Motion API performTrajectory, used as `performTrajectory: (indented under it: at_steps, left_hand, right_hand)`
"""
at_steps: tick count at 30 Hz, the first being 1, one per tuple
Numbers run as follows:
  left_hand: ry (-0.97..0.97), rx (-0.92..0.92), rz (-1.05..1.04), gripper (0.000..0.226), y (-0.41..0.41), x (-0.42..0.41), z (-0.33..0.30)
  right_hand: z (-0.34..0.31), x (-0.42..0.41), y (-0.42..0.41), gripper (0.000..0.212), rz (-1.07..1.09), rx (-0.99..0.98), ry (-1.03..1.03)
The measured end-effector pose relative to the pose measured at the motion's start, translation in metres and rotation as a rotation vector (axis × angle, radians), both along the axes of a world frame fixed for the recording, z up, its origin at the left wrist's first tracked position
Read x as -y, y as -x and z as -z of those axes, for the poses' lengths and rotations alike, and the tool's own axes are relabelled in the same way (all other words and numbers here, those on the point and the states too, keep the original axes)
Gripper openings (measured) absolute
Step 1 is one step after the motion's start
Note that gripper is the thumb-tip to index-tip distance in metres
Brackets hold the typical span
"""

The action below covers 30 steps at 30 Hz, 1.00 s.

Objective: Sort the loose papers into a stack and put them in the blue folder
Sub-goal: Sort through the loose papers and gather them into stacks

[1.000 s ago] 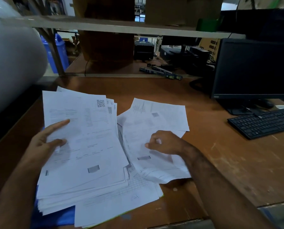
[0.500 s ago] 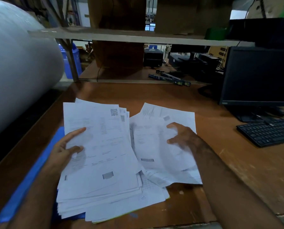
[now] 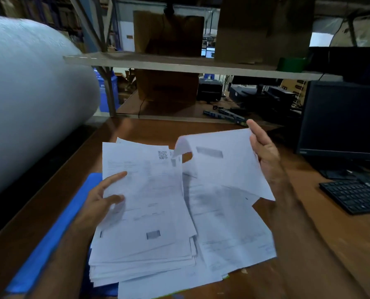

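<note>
The blue folder (image 3: pixel 57 225) lies at the near left, partly under the paper stack (image 3: pixel 145 223). The left hand (image 3: pixel 100 199) pinches that stack's left edge with thumb and forefinger. To the right, the right hand (image 3: pixel 263 156) grips a raised, drooping sheet (image 3: pixel 223 165). Its limp corner could snag the fanned stack and scatter it.

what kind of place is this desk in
Probably a warehouse or packing office: a big roll of bubble wrap beside the wooden desk, cardboard boxes on the shelf above, and a monitor with keyboard for paperwork.
</note>
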<state>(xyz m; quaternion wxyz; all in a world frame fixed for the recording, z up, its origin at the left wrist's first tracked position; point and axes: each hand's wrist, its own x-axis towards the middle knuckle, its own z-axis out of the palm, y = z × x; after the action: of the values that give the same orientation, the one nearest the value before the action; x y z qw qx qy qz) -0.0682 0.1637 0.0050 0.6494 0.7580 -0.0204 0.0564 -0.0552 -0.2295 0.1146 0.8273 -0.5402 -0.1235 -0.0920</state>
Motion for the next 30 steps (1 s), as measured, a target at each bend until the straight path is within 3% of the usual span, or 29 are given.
performTrajectory:
  at_steps: [2, 5, 8, 11, 13, 17, 21, 25, 28, 30]
  left_hand:
    - [0.011, 0.007, 0.013, 0.063, 0.004, 0.007, -0.003]
    - [0.035, -0.003, 0.018, 0.068, 0.009, 0.019, -0.004]
    - [0.137, -0.034, 0.01, 0.068, 0.016, 0.022, -0.004]
    - [0.185, -0.041, 0.002, 0.056, 0.024, 0.024, -0.01]
    - [0.109, -0.015, 0.016, 0.042, 0.028, 0.026, -0.013]
    - [-0.062, 0.012, 0.066, 0.073, 0.028, 0.02, -0.009]
    - [-0.084, 0.014, 0.092, 0.054, 0.026, 0.019, -0.002]
    - [-0.02, -0.02, 0.064, 0.062, 0.024, 0.01, 0.009]
    - [-0.011, -0.023, 0.039, 0.062, 0.02, 0.009, 0.011]
    - [0.016, -0.02, 0.037, 0.062, 0.018, 0.013, 0.01]
  right_hand:
    - [0.025, -0.021, -0.003, 0.046, -0.028, -0.03, 0.096]
    - [0.085, -0.049, -0.013, 0.048, -0.039, -0.058, 0.523]
    - [0.124, -0.061, -0.013, 0.051, -0.051, -0.084, 0.826]
    - [0.132, -0.061, -0.011, 0.055, -0.066, -0.09, 0.903]
    - [0.135, -0.062, -0.011, 0.058, -0.083, -0.113, 0.931]
    - [0.134, -0.074, -0.01, 0.07, -0.145, -0.112, 0.984]
    - [0.131, -0.098, -0.008, 0.072, -0.19, 0.012, 0.957]
    - [0.128, -0.092, -0.018, 0.062, 0.028, 0.123, 1.161]
    - [0.125, -0.056, -0.04, 0.07, 0.256, 0.019, 1.403]
    - [0.126, -0.029, -0.049, 0.081, 0.259, -0.163, 1.632]
